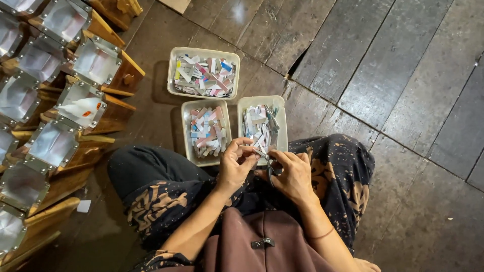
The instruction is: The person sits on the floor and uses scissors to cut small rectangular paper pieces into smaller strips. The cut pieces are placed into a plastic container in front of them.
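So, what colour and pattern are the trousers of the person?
Black trousers with tan-orange speckles and blotches, seen best in the head view.

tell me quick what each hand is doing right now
Left hand: shut, pinching a small paper piece over the tray.
Right hand: shut on dark scissors.

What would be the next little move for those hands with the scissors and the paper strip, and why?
Probably close the scissors on the paper strip. The left hand pinches the strip over the right-hand tray, the right hand holds the scissors just below it, and the tray already holds similar cut pieces, so a snipped bit would likely drop in.
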